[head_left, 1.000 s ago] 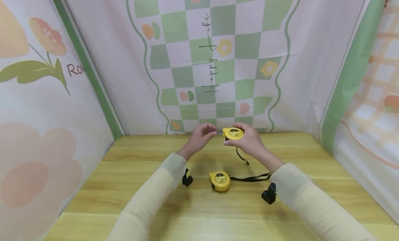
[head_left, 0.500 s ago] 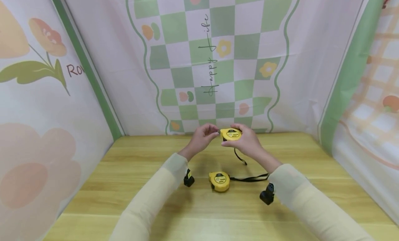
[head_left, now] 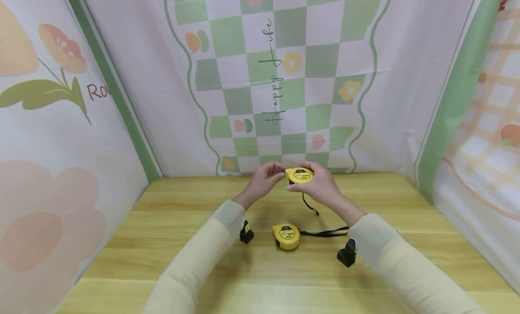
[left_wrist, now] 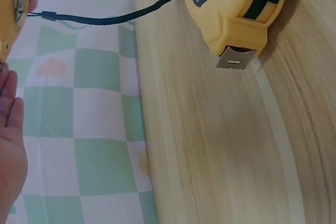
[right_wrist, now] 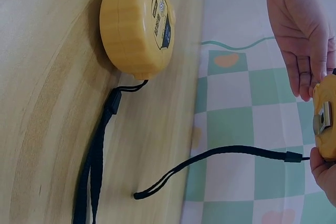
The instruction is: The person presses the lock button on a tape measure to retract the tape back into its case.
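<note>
My right hand [head_left: 327, 187] grips a yellow tape measure [head_left: 300, 175] by its case, thumb below and fingers above, raised over the far part of the table. From that case hangs a thin black wrist strap [right_wrist: 226, 150]. At the case's mouth my left hand [head_left: 262, 182] pinches the metal end of the tape with thumb and fingertips; hardly any blade shows between hand and case. A second yellow tape measure [head_left: 286, 237] lies on the table between my forearms. Its metal hook [left_wrist: 235, 59] sits at the mouth, and its black strap [head_left: 325, 233] stretches to the right.
The light wooden table [head_left: 170, 241] ends at a patterned curtain [head_left: 243, 92] behind the hands. More printed cloth hangs on the left and right. Black wrist cameras sit under both sleeves, just above the tabletop.
A short stretch of blade showed between the hands one second ago. The right hand has brought the case left against the left fingertips, and the blade is back inside. The second tape measure stays put.
</note>
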{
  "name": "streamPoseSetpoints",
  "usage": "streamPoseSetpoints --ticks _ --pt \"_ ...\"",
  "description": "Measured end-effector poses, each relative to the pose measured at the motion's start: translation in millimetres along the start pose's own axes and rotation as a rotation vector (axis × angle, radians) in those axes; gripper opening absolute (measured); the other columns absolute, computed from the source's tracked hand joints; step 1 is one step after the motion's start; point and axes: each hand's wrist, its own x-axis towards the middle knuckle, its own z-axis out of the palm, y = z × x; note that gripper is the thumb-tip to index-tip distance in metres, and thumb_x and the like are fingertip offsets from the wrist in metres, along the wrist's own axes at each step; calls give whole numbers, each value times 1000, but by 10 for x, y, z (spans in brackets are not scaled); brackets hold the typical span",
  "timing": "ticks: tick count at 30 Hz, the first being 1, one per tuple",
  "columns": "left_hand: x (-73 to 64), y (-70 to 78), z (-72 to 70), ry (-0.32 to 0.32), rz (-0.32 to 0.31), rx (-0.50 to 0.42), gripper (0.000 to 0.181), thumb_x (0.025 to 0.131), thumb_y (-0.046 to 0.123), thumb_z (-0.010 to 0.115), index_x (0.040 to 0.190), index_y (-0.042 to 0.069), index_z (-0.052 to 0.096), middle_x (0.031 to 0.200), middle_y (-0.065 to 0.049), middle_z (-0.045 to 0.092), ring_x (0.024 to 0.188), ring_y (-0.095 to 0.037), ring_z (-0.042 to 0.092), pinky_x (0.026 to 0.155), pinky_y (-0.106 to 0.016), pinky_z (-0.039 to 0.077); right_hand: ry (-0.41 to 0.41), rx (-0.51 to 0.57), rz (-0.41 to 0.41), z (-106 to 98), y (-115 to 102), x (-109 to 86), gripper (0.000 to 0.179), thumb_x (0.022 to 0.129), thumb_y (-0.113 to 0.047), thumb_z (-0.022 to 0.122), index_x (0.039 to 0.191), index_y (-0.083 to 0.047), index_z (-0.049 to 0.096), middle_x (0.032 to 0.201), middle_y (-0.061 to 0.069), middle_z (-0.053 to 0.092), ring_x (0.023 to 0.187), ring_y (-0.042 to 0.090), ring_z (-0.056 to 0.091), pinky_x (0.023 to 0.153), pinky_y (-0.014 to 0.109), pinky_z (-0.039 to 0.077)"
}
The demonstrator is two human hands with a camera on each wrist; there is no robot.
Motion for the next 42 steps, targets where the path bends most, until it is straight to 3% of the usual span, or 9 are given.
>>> streamPoseSetpoints --ticks 9,19,26,33,42 --pt "-2 -8 -8 -14 4 -36 17 94 2 62 110 -3 62 104 -13 66 97 -19 63 85 -27 53 2 -14 -6 13 9 10 93 69 -47 86 141 -4 45 132 16 51 104 29 54 83 41 48" --pt "-34 -4 -21 -56 1 -63 23 96 10 62 116 -2 61 106 -14 65 101 -32 62 86 -29 53 5 -8 -13 32 27 14 97 67 -52 85 141 -4 45 134 16 50 106 29 53 84 41 47" --pt "-58 -9 -30 -76 8 -66 30 94 13 66 121 0 61 110 -9 66 102 -17 62 89 -29 52 5 4 -13 29 47 18 97 67 -51 85 142 -4 45 135 16 49 107 29 52 84 41 47" --pt "-69 -10 -36 -117 19 -99 32 92 7 68 122 0 60 112 -10 65 103 -19 61 88 -33 52 -1 -2 -16 34 58 17 92 70 -44 86 142 -5 45 134 16 48 107 30 52 83 41 47" --pt "-87 -29 -44 -158 -47 -160 34 92 5 67 124 -2 58 111 -13 64 96 -19 64 86 -38 54 -24 10 -7 63 91 23 93 70 -45 86 142 -3 45 132 17 51 102 28 55 80 39 49"
